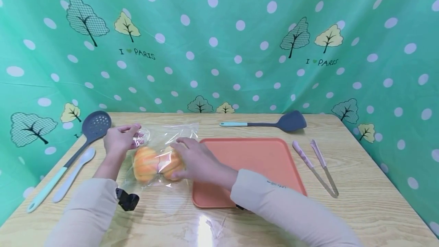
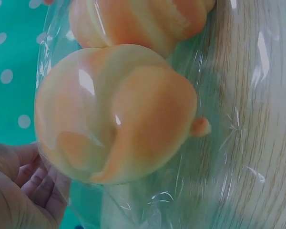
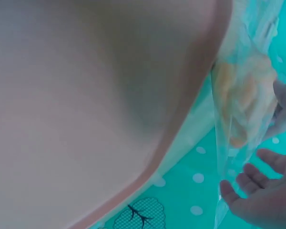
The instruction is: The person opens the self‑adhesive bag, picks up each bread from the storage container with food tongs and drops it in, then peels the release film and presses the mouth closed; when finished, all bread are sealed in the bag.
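Observation:
Two orange-and-cream bread rolls (image 1: 145, 164) lie side by side inside a clear plastic bag (image 1: 185, 129) on the left half of the table. At the bag's upper left corner, my left hand (image 1: 118, 140) holds the crinkled film; in the left wrist view its fingers (image 2: 43, 186) curl at the bag's edge. My right hand (image 1: 200, 161) reaches over the right-hand roll, with thumb and fingers spread apart. The right wrist view shows its fingers (image 3: 257, 179) loosely bent beside the bagged roll (image 3: 243, 100). Whether they touch the film is hard to tell.
A pink tray (image 1: 253, 142) sits right of the bag, under my right forearm. Left are a skimmer (image 1: 96, 125) and a pale spoon (image 1: 73, 174). A dark spatula (image 1: 291, 121) lies behind the tray, tongs (image 1: 319, 167) to its right. A polka-dot curtain (image 1: 212, 68) stands behind.

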Tool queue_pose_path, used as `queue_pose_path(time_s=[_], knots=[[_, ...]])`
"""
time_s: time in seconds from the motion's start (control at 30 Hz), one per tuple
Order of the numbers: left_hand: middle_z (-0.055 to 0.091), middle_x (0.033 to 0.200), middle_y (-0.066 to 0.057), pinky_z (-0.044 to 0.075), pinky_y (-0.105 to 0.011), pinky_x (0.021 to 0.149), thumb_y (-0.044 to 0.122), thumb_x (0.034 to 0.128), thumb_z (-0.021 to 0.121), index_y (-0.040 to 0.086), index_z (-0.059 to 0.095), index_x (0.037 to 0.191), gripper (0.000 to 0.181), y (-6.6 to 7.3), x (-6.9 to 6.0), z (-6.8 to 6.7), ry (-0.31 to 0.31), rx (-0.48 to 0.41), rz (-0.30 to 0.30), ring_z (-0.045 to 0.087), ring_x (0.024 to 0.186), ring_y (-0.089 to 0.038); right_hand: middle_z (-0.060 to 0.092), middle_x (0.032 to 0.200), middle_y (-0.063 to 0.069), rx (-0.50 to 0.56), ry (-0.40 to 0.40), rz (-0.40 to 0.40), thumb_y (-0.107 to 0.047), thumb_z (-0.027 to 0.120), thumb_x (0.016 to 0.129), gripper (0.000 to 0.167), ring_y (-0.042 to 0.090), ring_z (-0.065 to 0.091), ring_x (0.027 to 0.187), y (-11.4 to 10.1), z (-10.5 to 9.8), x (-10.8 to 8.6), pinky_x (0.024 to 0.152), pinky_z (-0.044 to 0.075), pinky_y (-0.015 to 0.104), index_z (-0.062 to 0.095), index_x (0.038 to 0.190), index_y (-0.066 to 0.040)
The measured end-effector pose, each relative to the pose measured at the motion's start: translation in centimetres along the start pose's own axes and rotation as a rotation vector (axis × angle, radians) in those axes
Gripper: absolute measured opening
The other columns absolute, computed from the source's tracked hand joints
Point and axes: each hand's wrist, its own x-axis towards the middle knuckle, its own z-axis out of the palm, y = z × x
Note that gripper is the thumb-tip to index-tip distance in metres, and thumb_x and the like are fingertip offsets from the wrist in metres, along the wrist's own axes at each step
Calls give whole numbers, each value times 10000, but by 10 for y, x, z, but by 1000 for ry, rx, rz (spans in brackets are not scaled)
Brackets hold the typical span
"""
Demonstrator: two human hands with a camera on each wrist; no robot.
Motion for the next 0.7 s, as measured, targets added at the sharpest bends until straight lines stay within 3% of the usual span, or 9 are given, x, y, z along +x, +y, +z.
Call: queue_pose_path(time_s=[0.17, 0.43, 0.7], knots=[[667, 606, 146, 583, -225, 564, 275, 1052, 574, -61, 552, 1399, 483, 0, -1, 0, -36, -51, 17, 695, 561, -42, 336, 1612, 78, -57, -62, 29, -550, 825, 806, 982, 229, 313, 1485, -3, 11, 1, 1180, 321, 435, 365, 1573, -143], [713, 785, 74, 595, -222, 647, 256, 1089, 488, -58, 534, 1423, 461, -5, 0, 0, -98, 33, 69, 701, 637, -10, 283, 1637, 109, -31, -111, 88, -559, 862, 745, 1141, 252, 265, 1511, -7, 20, 6, 1212, 249, 459, 252, 1610, -135], [700, 765, 79, 597, -226, 649, 213, 1092, 477, -112, 495, 1423, 465, -9, 1, -2, -134, 44, 81, 691, 616, -14, 245, 1654, 117, -15, -155, 108, -490, 907, 723, 1222, 252, 241, 1523, -7, 26, 10, 1220, 222, 470, 168, 1639, -160]])
